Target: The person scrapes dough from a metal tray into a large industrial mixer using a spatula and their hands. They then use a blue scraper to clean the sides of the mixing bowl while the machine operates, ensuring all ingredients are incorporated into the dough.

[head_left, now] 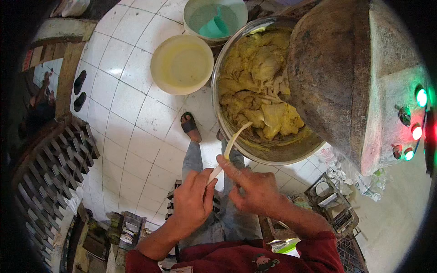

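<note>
My left hand (193, 198) is closed around the lower end of a long, pale, curved scraper (233, 139). The scraper slants up to the right, and its tip reaches over the near left rim of a large metal mixing bowl (216, 109). Yellow smears cling to its upper part. The outstretched index finger of my right hand (255, 189) touches the scraper about halfway along. Its thumb stands apart from that finger, and the other fingers are curled and partly hidden. Thick yellow dough (255, 77) lies in lumps and folds in the bowl.
A worn machine housing (332, 73) with lit buttons overhangs the bowl's right side. A pale yellow basin (157, 68) and a bucket of water (187, 18) with a green dipper (216, 28) stand left of the bowl. At the left are stacked metal pieces (54, 168) and slippers (79, 91).
</note>
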Demonstrator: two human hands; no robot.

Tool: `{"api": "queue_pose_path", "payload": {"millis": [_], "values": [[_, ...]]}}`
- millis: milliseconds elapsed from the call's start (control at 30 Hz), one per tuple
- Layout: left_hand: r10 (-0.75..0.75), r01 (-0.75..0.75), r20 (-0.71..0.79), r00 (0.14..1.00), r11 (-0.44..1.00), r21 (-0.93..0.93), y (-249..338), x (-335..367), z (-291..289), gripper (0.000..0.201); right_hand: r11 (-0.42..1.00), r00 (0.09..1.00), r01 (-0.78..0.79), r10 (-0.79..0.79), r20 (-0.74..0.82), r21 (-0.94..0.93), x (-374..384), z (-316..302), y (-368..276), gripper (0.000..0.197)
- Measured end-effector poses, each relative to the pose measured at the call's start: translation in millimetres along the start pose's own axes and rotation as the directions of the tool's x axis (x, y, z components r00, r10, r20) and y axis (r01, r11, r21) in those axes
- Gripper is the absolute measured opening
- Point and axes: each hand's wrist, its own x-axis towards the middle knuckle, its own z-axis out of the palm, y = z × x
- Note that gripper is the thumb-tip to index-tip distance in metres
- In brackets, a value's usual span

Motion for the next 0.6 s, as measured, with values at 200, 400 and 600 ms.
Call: {"api": "queue_pose_path", "payload": {"millis": [200, 400, 600], "values": [[-0.244, 0.261, 0.096, 0.965, 0.856, -0.447, -17.9, -5.1, -2.8, 0.026, 0.922, 0.880, -0.163, 0.297, -0.371, 0.351, 17.3, 4.1, 40.4, 0.091], [-0.130, 0.406, 0.689, 0.713, -0.724, -0.558, -15.7, -9.0, 4.1, 0.037, 0.954, 0.964, 0.199, -0.150, -0.220, 0.223, 4.5, 45.2, 29.1, 0.084], [-0.007, 0.298, 0.748, 0.664, -0.915, -0.273, 7.1, -18.2, 12.7, 0.038, 0.960, 0.966, 0.247, -0.233, -0.110, 0.132, 31.7, 40.9, 26.4, 0.081]]}}
